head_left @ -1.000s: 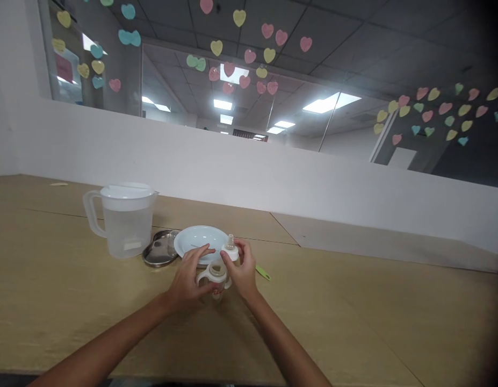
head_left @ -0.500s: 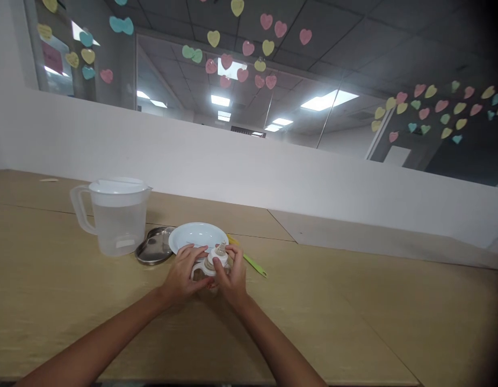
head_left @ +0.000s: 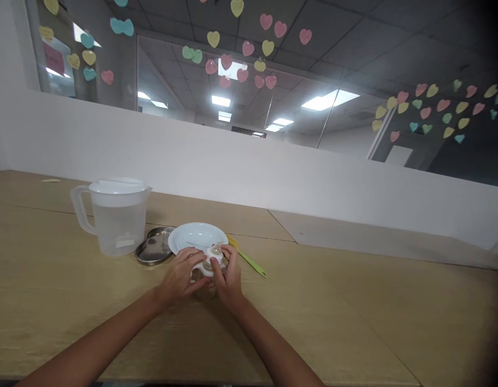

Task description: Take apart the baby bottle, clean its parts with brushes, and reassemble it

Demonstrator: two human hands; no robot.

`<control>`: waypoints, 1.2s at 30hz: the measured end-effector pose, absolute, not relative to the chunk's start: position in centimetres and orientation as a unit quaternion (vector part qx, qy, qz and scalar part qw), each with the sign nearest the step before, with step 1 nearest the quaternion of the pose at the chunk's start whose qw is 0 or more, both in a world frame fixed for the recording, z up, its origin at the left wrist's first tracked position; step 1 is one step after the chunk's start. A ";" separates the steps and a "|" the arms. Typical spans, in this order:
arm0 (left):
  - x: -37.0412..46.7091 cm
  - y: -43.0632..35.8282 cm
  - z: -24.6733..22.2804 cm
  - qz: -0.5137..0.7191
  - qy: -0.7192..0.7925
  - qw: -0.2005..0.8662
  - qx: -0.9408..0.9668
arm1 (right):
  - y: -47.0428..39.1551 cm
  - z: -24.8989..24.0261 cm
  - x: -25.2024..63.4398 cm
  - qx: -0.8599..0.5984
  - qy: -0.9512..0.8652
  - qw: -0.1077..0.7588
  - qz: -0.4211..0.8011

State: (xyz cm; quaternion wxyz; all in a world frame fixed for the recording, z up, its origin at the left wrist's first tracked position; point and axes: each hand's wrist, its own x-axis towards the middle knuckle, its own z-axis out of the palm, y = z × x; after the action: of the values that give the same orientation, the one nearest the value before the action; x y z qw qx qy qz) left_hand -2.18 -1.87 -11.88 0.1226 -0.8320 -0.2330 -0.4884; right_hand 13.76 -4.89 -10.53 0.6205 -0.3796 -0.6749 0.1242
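Note:
Between my hands is a baby bottle (head_left: pixel 214 257) with a clear teat, a white collar and white side handles. My left hand (head_left: pixel 183 273) is closed around its left side, by the handle. The thumb and fingers of my right hand (head_left: pixel 229 277) grip the collar from the right. Much of the bottle's body is hidden by my hands, though a bit of red print shows low down. Just behind it sits a white plate (head_left: pixel 180 236), and a brush with a green handle (head_left: pixel 253 264) and yellow head lies to the right.
A translucent lidded jug (head_left: pixel 120 220) holding clear liquid stands at the left. Next to it is a kidney-shaped metal tray (head_left: pixel 152 252). The wooden table (head_left: pixel 333 322) runs back to a white wall (head_left: pixel 232 166) below windows with heart-shaped notes.
My right hand and the bottle's top have shifted slightly left. My left hand keeps its hold in nearly the same place. The jug, tray, plate and brush stay put.

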 end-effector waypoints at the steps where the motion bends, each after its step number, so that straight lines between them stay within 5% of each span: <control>1: -2.2 -1.9 -11.8 -0.482 -0.230 0.123 -0.837 | -4.9 -10.5 13.7 -0.380 -0.676 0.619 0.128; 36: -1.8 -1.9 -12.1 -0.481 -0.291 0.094 -0.822 | -5.2 -10.4 14.5 -0.343 -0.712 0.613 0.001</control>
State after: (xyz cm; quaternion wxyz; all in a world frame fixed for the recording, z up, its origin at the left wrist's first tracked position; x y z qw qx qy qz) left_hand -1.83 -1.93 -12.14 0.0940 -0.8216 -0.2910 -0.4811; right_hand 14.47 -5.16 -10.37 0.6126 -0.3431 -0.7121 0.0008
